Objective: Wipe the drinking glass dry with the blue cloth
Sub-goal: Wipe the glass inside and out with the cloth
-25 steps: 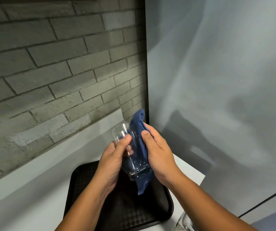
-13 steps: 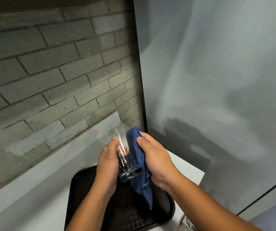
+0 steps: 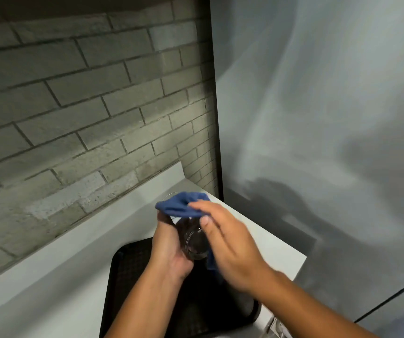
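Head view: left hand (image 3: pixel 169 250) grips glass (image 3: pixel 194 242), mouth tilted away; right hand (image 3: pixel 230 247) presses cloth (image 3: pixel 180 206) over rim.

Two bare forearms and hands are being seen.
No sleeves are being worn; the left hand (image 3: pixel 171 250) and right hand (image 3: pixel 230 250) are being shown bare.

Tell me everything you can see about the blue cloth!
The soft, dark blue cloth looks like thick fabric, bunched and folded. Most of it is draped over the mouth of the clear drinking glass, and a strip shows lower down beside the glass's base, partly behind the right hand. That hand's fingers press the cloth against the rim, while the left hand grips the glass. All of it is held above the black plastic tray.
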A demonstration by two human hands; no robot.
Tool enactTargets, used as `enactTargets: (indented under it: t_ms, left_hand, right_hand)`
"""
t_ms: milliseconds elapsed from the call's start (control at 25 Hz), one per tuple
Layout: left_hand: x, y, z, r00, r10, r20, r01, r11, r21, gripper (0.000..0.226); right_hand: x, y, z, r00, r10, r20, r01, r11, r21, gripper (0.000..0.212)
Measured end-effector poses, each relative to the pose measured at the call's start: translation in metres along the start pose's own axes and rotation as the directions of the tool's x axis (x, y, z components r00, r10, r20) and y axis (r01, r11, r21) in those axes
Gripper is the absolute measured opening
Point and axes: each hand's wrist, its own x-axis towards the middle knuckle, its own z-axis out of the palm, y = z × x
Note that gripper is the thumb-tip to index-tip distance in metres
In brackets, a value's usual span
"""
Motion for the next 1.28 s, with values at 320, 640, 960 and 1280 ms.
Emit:
enactTargets:
  t_ms: [320, 640, 960, 1280]
  left_hand:
    - [-0.005, -0.009, 0.002, 0.993, -0.015, -0.113, 0.001, 0.991, -0.13, 0.051]
    - [0.003, -0.015, -0.008, 0.958, 0.202, -0.203, -0.142, 0.951, 0.276, 0.055]
    - [-0.022, -0.028, -0.006, 0.907, 0.416, 0.069, -0.403, 0.806, 0.433, 0.06]
    - [-0.014, -0.022, -0.007, 0.882, 0.47, 0.038, -0.403, 0.709, 0.579, 0.093]
  right_hand:
    - [-0.03, 0.032, 0.014, 0.906, -0.404, 0.125, 0.421, 0.837, -0.349, 0.055]
    - [-0.007, 0.021, -0.001, 0.994, 0.077, 0.077, -0.086, 0.989, 0.121, 0.046]
    - [0.03, 0.016, -0.019, 0.942, 0.308, 0.134, -0.336, 0.849, 0.409, 0.045]
    - [0.018, 0.016, 0.001, 0.918, 0.389, 0.069, -0.358, 0.745, 0.562, 0.043]
